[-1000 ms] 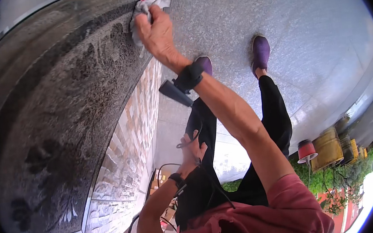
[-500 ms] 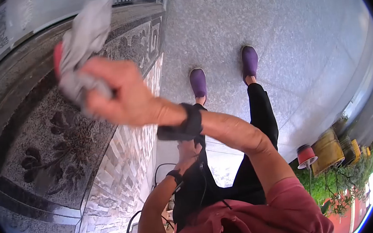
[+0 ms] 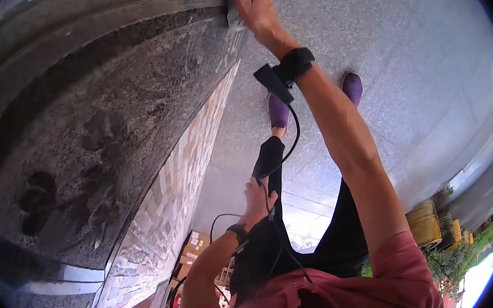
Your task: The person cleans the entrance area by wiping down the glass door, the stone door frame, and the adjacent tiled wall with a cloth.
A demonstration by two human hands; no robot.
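My right hand [image 3: 256, 10] is closed on a crumpled grey cloth [image 3: 234, 17], with a bit of red showing at its top. It presses the cloth to the far edge of a dark carved panel [image 3: 98, 115] with raised floral relief. A black wrist strap [image 3: 296, 64] with a cable is on that arm. Lower down, my left hand [image 3: 256, 201] rests on my left thigh, fingers apart and holding nothing, next to a thin black cable [image 3: 289, 149].
Below the panel runs a wall of small stone tiles [image 3: 162, 205]. Cardboard boxes [image 3: 193, 247] stand near its foot. Grey speckled floor [image 3: 418, 76] lies to the right, with yellow containers [image 3: 425, 222] and plants [image 3: 444, 259] at the lower right.
My right hand has moved up and right with the cloth, from above the panel to its far edge. The view has shifted closer to the panel. My left hand stays on the thigh.
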